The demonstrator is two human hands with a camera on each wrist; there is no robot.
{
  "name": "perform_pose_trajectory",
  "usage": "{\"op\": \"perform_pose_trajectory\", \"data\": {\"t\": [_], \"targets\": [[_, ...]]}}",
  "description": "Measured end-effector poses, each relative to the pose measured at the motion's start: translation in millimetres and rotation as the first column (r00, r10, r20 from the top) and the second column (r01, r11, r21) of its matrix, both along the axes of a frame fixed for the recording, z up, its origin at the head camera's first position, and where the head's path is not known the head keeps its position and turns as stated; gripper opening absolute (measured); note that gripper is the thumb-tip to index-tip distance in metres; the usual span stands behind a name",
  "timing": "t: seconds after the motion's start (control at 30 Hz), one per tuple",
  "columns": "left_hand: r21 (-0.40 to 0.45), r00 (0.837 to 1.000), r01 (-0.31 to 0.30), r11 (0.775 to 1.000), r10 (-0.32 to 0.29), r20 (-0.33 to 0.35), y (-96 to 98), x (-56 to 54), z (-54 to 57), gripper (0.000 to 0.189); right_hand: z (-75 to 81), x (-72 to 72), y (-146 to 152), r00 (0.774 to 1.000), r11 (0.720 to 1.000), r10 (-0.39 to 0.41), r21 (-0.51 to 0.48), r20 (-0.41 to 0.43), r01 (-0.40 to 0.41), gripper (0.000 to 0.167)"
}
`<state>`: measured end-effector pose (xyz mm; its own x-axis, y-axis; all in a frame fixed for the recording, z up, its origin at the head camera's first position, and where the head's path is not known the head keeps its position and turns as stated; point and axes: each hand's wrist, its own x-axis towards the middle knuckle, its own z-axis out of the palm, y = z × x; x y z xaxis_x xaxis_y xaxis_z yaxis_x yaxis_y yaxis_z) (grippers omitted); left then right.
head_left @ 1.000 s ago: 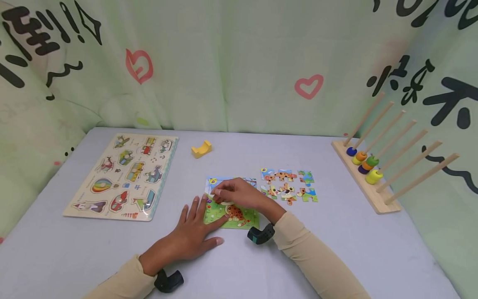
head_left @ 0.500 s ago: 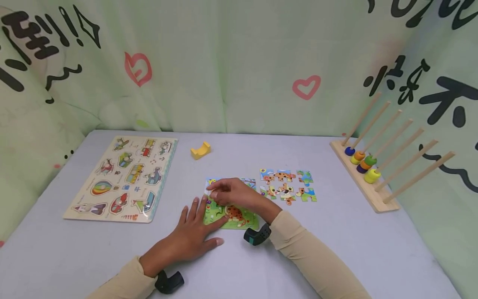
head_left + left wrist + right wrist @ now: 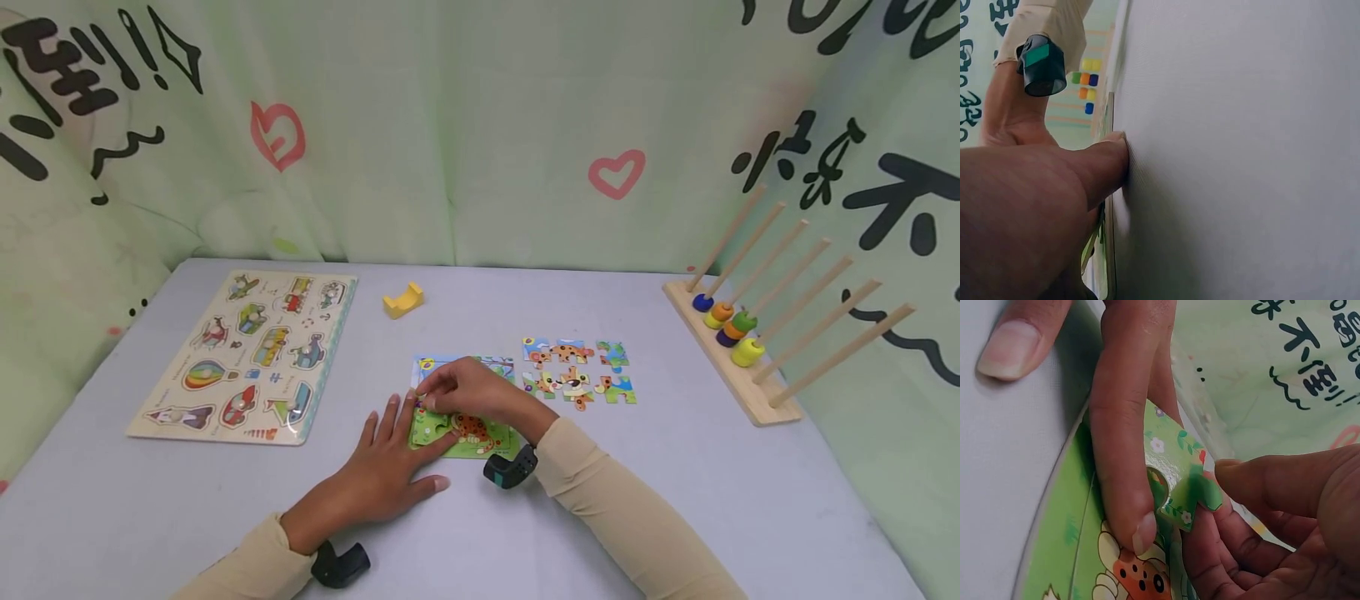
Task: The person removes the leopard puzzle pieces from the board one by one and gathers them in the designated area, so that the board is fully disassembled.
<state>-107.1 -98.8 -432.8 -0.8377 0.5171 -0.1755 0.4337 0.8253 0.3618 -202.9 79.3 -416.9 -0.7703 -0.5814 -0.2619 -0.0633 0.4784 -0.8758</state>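
Observation:
In the head view a puzzle board with a leopard picture on green lies at the table's middle. My left hand rests on its left side with fingers spread. In the right wrist view the left index finger lies straight along the board. My right hand is over the board's upper part. Between its thumb and fingers it pinches a green jigsaw piece with small flowers, tilted up from the board beside the left index finger. In the left wrist view the left thumb is by the board's edge.
Several loose jigsaw pieces lie in two rows right of the board. A wooden picture board lies at the left, a yellow curved block behind. At the right stands a peg rack with coloured beads.
My right hand has shifted slightly left over the board, its fingers changing angle a little. The left hand has stayed in place, and the loose pieces lie as before.

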Motion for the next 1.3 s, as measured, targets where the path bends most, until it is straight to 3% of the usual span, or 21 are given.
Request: {"op": "perform_pose_trajectory", "data": {"t": [0.23, 0.4, 0.5, 0.67, 0.83, 1.0, 1.3], "targets": [[-0.011, 1.000, 0.007, 1.000, -0.007, -0.011, -1.3, -0.9, -2.5, 0.056, 2.4, 0.2, -2, 0.991, 0.992, 0.114, 0.057, -0.076, -0.110, 0.024], [-0.007, 1.000, 0.017, 1.000, -0.017, -0.017, -0.8, -0.9, -3.7, 0.056, 6.3, -1.0, 4, 0.974, 0.978, 0.207, 0.046, -0.087, -0.204, 0.017], [-0.006, 1.000, 0.010, 1.000, -0.010, -0.017, -0.6, -0.4, -3.3, 0.056, 6.7, -3.1, 6, 0.966, 0.975, 0.222, 0.028, -0.133, -0.220, 0.016], [-0.019, 1.000, -0.003, 1.000, 0.003, -0.011, 0.2, -1.3, -3.8, 0.056, 6.4, -5.5, 12, 0.975, 0.990, 0.138, 0.014, -0.177, -0.138, 0.019], [-0.021, 1.000, -0.010, 1.000, 0.009, -0.011, 0.6, -1.1, -3.6, 0.056, 7.2, -6.7, 21, 0.994, 0.996, 0.030, -0.079, -0.105, -0.038, 0.021], [-0.012, 1.000, -0.006, 1.000, 0.006, -0.003, 0.1, -0.1, -2.9, 0.055, 8.8, -8.0, 31, 0.995, 0.988, -0.042, -0.154, -0.094, 0.027, 0.019], [-0.017, 1.000, -0.008, 1.000, 0.008, 0.010, 0.5, 0.1, -2.0, 0.055, 11.7, -9.2, 56, 0.977, 0.990, -0.135, -0.071, -0.163, 0.125, 0.028]]}}
